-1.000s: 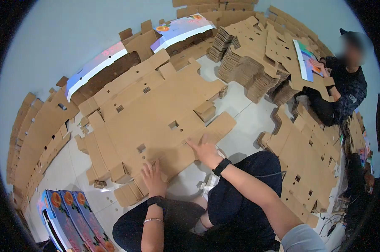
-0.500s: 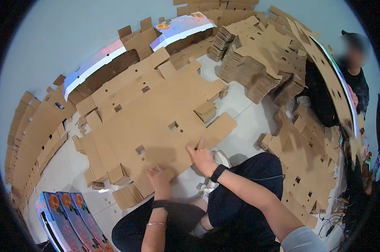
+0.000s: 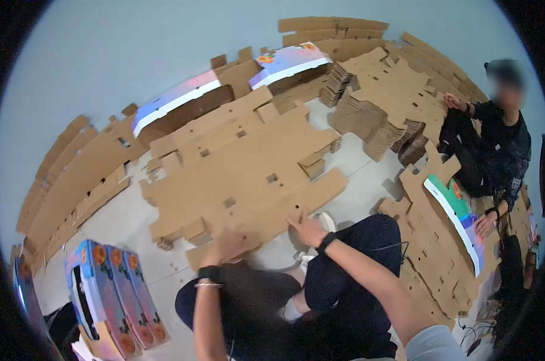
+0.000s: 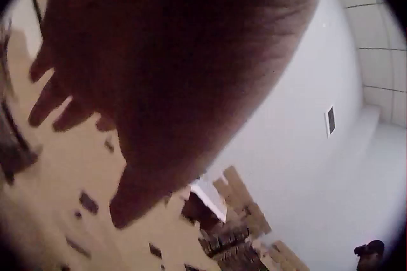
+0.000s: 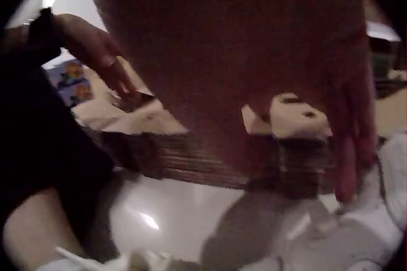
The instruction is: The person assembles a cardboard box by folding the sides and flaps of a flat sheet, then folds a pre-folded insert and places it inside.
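Note:
A stack of flat die-cut cardboard sheets point(image 3: 242, 162) lies on the floor before me, with square slots and folded flaps. My left hand point(image 3: 227, 245), blurred in the head view, is over the stack's near edge. In the left wrist view its fingers point(image 4: 51, 102) are spread, with the thumb apart, and nothing is in its grasp. Near the stack's front edge, to the right, is my right hand point(image 3: 308, 230), its index finger extended toward the cardboard. The right wrist view shows the layered side of the stack point(image 5: 197, 163) beyond that hand.
Fruit-printed boxes point(image 3: 128, 283) stand at lower left. Printed sheets point(image 3: 182, 99) lean along the wall. At right a seated person point(image 3: 504, 138) has a hand on a printed sheet point(image 3: 456, 219) atop another cardboard pile point(image 3: 423, 253). Tall cardboard stacks point(image 3: 369, 120) rise behind.
The head view has turned, shifting the scene rightward. My left hand has come off its spot on the cardboard and blurs. The other person has swung a printed sheet onto the right-hand pile.

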